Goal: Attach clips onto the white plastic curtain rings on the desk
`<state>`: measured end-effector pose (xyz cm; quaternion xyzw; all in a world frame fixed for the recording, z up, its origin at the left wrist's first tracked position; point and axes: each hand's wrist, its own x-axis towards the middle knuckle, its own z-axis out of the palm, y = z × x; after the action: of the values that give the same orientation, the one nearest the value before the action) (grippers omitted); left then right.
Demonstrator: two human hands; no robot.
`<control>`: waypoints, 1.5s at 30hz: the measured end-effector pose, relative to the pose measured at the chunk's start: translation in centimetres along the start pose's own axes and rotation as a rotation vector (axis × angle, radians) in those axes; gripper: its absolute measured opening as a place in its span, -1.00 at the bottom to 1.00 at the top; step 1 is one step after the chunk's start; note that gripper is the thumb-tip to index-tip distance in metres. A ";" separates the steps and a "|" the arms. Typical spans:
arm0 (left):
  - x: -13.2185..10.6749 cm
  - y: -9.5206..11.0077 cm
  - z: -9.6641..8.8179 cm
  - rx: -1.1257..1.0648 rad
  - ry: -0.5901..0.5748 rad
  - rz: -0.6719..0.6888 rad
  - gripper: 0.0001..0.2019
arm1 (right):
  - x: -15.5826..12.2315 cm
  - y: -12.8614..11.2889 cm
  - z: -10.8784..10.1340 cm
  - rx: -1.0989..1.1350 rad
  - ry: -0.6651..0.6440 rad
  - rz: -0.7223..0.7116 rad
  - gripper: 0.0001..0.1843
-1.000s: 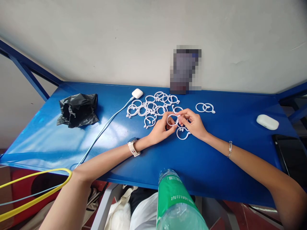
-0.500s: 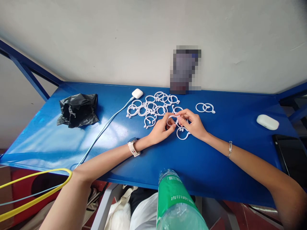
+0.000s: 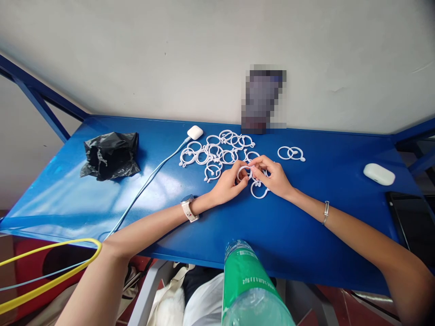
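Blue table; both hands pinch thin white ring.

Fingers half hide the ring; the rear object is pixelated.

The table is bright blue all over, with pale shiny patches on its left part. The pile of rings in the middle of the frame is white. The ring pinched between the left hand and the right hand is white too. The crumpled bag at the left is black. The plug near the top middle is white, and its cable is light blue. The little case at the right is white. The bottle at the bottom has a green label with white letters. The hoop at the lower left is yellow. The watch strap is white, the bracelet is silver, and the wall is grey-white.
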<state>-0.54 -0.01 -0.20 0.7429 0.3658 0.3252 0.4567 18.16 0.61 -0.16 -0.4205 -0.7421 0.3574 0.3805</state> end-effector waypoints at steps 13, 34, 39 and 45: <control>0.0 -0.2 0.0 0.050 0.019 0.014 -0.90 | 0.0 -0.3 0.0 -0.057 -0.035 -0.022 -0.90; 0.1 -0.1 0.0 0.035 0.020 -0.004 -0.91 | 0.1 -0.6 -0.1 -0.129 -0.090 -0.068 -0.92; 0.1 0.0 0.0 -0.016 0.028 -0.030 -0.84 | 0.2 -0.6 0.0 -0.103 -0.062 -0.065 -0.92; 0.0 -0.1 0.0 -0.119 0.073 -0.065 -0.70 | 0.1 -0.6 0.0 -0.037 -0.034 -0.044 -0.90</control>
<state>-0.60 0.01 -0.29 0.6898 0.3863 0.3583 0.4966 17.88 0.48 0.37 -0.4051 -0.7639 0.3423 0.3677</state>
